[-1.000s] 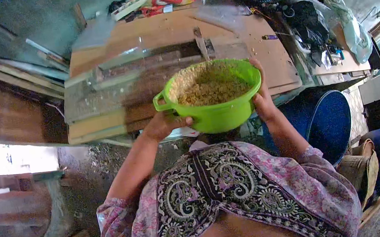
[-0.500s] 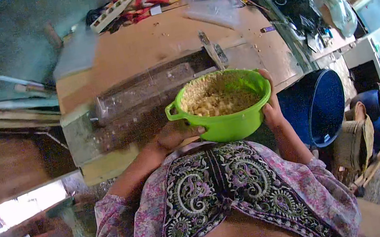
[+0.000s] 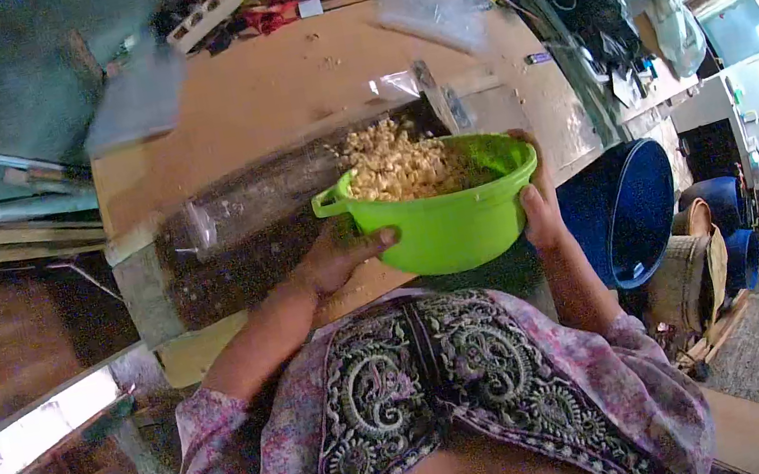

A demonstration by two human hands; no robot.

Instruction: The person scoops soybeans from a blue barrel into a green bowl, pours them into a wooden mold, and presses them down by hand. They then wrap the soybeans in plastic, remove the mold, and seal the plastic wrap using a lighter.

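Both hands, left hand (image 3: 342, 256) and right hand (image 3: 537, 209), clasp the green bowl (image 3: 449, 225), now tipped forward since a moment ago, so its crumbly filling (image 3: 397, 165) spills toward the clear bag (image 3: 290, 187) on the bench (image 3: 271, 83).

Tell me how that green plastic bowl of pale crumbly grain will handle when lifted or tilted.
The green plastic bowl probably stays stiff: its rim keeps shape between the left hand and right hand. Likely weighty, being heaped. The loose grain looks apt to spill over the far rim when tipped.
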